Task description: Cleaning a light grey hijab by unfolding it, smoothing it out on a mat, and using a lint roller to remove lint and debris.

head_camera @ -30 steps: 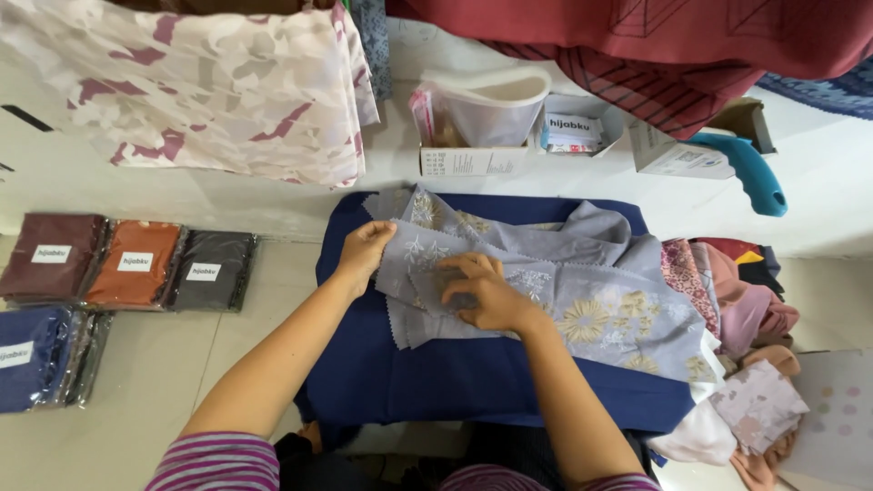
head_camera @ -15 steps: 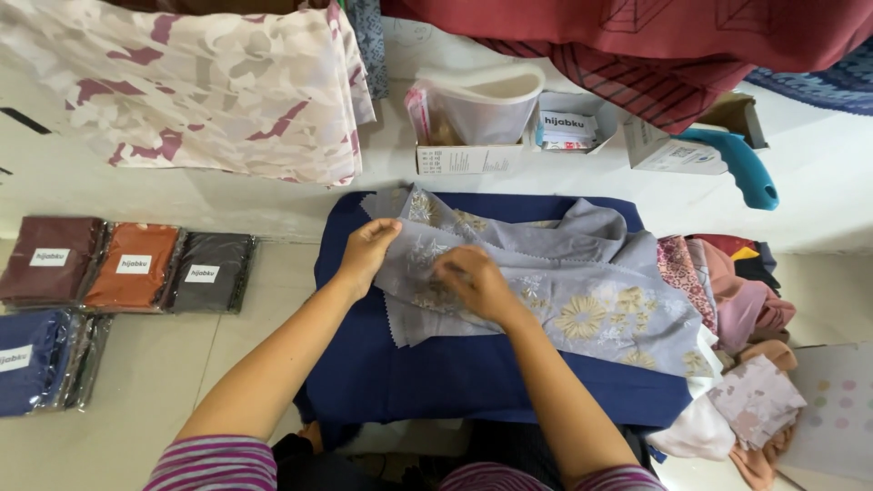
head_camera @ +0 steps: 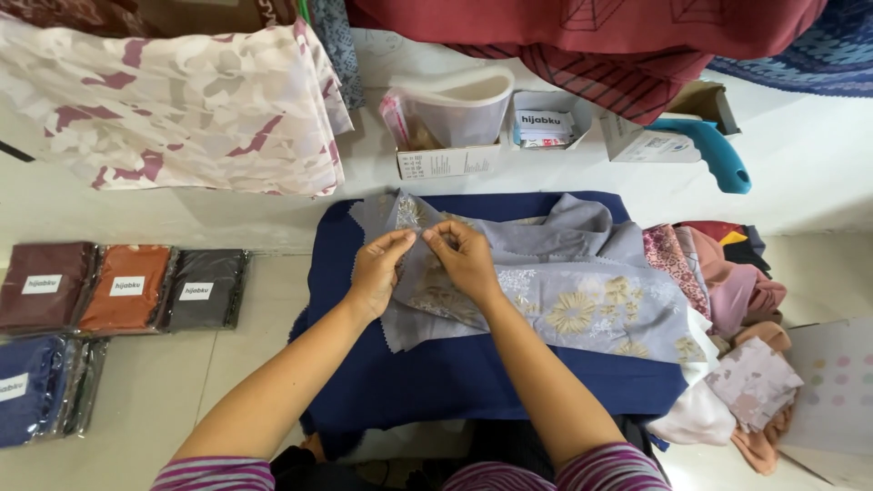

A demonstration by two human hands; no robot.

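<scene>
Head view shows your left hand [head_camera: 377, 273] and right hand [head_camera: 464, 259] close together, pinching the grey scarf [head_camera: 564, 291] on the blue board [head_camera: 436, 382] near its far edge (light, soft, slippery); grip its hem.

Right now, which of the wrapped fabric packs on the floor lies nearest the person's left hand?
The dark grey pack, rightmost in the upper row beside the orange one, lies nearest the left hand.
</scene>
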